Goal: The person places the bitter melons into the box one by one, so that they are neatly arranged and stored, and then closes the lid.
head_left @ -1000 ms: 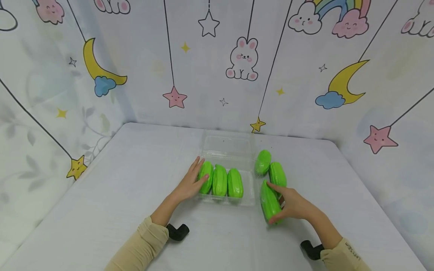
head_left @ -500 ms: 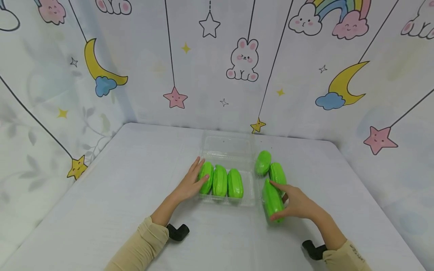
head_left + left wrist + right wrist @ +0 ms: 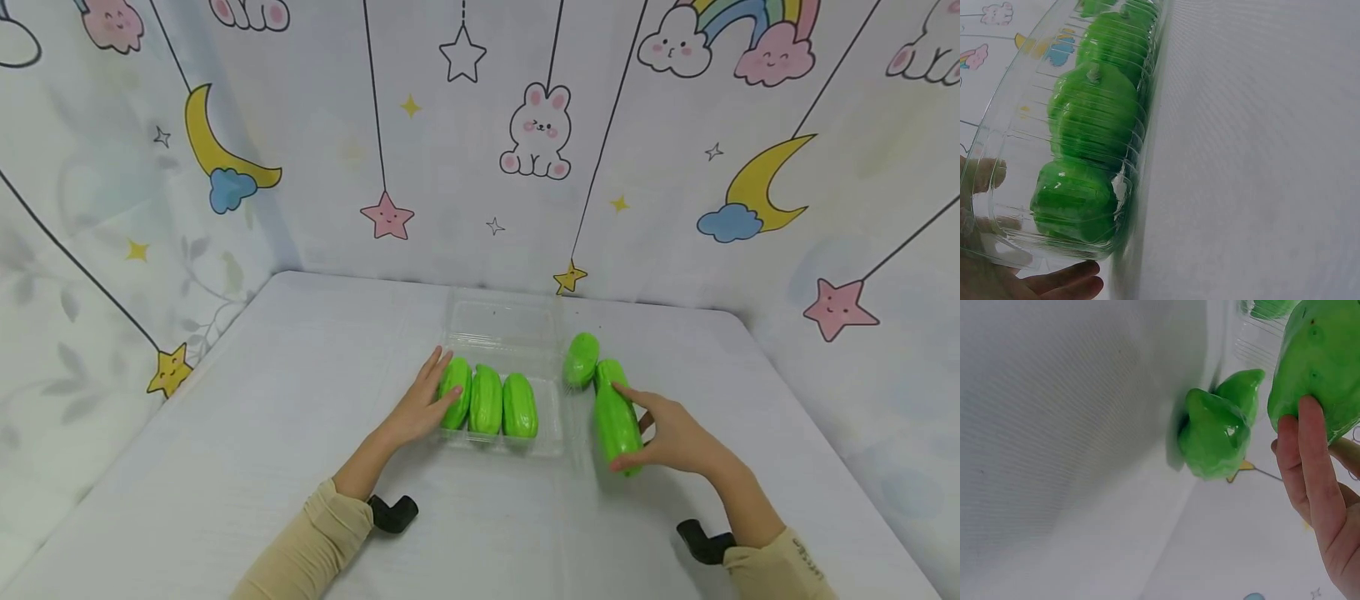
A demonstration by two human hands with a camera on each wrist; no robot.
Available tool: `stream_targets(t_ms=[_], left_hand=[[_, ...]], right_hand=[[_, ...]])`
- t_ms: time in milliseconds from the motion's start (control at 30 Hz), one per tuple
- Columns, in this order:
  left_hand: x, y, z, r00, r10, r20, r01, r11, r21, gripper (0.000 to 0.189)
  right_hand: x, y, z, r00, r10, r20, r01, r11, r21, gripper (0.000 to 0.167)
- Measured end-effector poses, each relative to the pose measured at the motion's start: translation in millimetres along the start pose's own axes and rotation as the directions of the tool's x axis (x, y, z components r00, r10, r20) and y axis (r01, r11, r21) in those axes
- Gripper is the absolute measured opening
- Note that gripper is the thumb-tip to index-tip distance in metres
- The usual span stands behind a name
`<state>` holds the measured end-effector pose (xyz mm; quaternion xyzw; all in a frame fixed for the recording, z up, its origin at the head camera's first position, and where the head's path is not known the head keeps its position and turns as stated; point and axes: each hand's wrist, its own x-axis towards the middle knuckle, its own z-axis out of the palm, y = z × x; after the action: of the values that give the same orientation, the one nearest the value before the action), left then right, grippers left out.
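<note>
My right hand (image 3: 678,437) grips a long, bright green vegetable-shaped piece (image 3: 618,425) between thumb and fingers. In the right wrist view this piece (image 3: 1319,365) is raised off the table, with straight fingers (image 3: 1319,469) along its side. To the left, a clear plastic clamshell box (image 3: 551,417) lies with its lid folded back, holding three similar green pieces (image 3: 487,400) side by side. My left hand (image 3: 416,408) rests against the box's left end. Its fingers (image 3: 1063,281) extend outside the wall and its thumb lies over the leftmost piece.
Two more green pieces (image 3: 581,360) lie on the white table (image 3: 322,375) just right of the box; the nearer one is partly hidden behind the held piece. A printed cloth backdrop (image 3: 465,167) rises behind. Black bent camera mounts (image 3: 393,514) sit at the wrists.
My right hand has lifted the green piece off the table and shifted it slightly right and away from me. My left hand and the box have stayed where they were.
</note>
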<state>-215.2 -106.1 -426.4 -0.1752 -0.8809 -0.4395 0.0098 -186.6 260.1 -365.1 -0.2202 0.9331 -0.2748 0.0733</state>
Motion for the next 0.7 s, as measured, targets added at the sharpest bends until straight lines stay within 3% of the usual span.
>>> stream_targets(t_ms=[700], left_hand=[[0.4, -0.4, 0.2, 1.000, -0.002, -0.003, 0.002, 1.000, -0.004, 0.062]], right_hand=[[6.6, -10.3, -5.1, 0.999, -0.026, -0.019, 0.027, 0.998, 0.049, 0.113]])
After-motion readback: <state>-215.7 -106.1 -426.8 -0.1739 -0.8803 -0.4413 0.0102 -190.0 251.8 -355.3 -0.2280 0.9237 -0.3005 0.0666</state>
